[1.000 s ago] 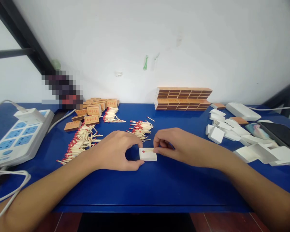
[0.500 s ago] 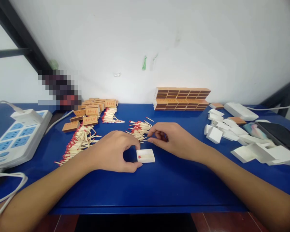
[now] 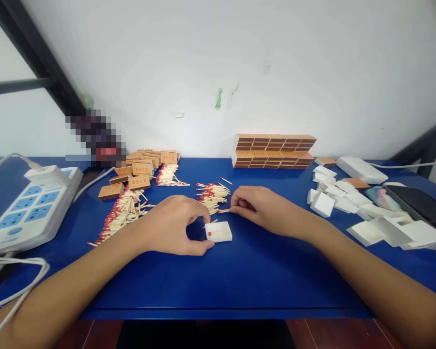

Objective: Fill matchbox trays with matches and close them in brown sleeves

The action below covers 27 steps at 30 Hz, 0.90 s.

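A small white matchbox tray (image 3: 222,233) lies on the blue table, with a few red-tipped matches inside at its left end. My left hand (image 3: 176,225) grips the tray's left side between thumb and forefinger. Just beyond the tray, my right hand (image 3: 258,207) pinches the plain ends of what look like a couple of matches (image 3: 224,211), their heads toward the left. These lie at the near edge of a loose match pile (image 3: 213,194). One stray match (image 3: 211,223) rests behind the tray.
Bigger match heaps (image 3: 118,213) and brown matchboxes (image 3: 140,182) lie at left, beside a power strip (image 3: 32,208). Stacked matchboxes (image 3: 272,152) stand against the wall. White trays (image 3: 349,198), a white charger-like block (image 3: 362,169) and a dark phone (image 3: 414,203) are at right.
My right hand has drawn back slightly to the right, pulling matches from the pile's edge. A stray match now shows behind the tray. My left hand stays on the tray.
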Tool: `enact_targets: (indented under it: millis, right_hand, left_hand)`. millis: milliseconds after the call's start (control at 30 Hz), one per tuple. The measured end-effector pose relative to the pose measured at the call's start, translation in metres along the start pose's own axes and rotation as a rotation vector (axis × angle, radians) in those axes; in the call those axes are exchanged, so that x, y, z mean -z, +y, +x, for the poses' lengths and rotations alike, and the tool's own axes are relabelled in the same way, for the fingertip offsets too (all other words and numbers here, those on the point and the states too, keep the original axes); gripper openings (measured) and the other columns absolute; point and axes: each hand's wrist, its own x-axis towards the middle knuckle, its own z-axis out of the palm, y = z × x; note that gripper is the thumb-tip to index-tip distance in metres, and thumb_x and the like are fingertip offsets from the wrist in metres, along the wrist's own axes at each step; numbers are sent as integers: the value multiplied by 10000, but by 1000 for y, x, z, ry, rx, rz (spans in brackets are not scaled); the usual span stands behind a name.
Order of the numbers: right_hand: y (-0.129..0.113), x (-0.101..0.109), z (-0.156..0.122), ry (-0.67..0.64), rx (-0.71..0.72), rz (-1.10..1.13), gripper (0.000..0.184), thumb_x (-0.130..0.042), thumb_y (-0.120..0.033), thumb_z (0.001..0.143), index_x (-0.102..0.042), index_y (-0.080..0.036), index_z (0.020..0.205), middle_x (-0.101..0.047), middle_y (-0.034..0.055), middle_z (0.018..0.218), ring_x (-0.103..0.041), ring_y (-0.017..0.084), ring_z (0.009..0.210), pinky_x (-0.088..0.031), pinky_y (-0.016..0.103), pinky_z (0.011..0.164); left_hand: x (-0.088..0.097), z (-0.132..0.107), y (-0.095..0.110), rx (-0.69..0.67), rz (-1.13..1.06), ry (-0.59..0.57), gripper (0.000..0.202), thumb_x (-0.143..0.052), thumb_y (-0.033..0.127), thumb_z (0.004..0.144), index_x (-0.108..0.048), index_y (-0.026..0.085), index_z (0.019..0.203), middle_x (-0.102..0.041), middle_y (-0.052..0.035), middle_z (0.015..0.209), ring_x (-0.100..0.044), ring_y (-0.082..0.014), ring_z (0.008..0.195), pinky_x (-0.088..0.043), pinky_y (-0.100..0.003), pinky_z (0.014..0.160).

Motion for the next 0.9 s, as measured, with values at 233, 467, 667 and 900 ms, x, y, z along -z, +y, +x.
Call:
enact_targets:
  millis: [233,467,667,900]
  right_hand:
    - [-13,16,-12,27,30,30,199,-605,-377,1031,-671,-228,917,-637,-11,769,-536,148,671,-372,293,622]
    - [-29,2,-15,-24,82,32,127,-619,-262,1018,-649,-213,905,-662,-5,844,-551,136,720,-380,279,655]
    - [-27,-5,-9,113,105,129,78,-638,-223,992,-685,-212,931,-587,-34,734,-510,119,645,-373,266,626]
    - [-13,-20,1,166,130,171,55,-648,-230,1000,-701,-216,999,-575,-29,765,-510,128,682,-392,262,650]
  left_hand:
    - [1,0,-1,-20,54,61,238,-790,407,781,-756,198,891,-568,50,639,-451,-108,571,-293,-265,583]
    - [-1,2,-1,-33,60,110,216,-778,391,801,-754,194,888,-538,63,613,-423,-97,542,-291,-260,565]
    - [4,2,-7,-45,97,167,212,-789,379,801,-772,200,915,-489,77,585,-405,-84,510,-305,-254,547]
    - [29,-3,-24,61,175,325,249,-783,366,784,-793,202,972,-433,82,545,-405,-86,494,-277,-266,518]
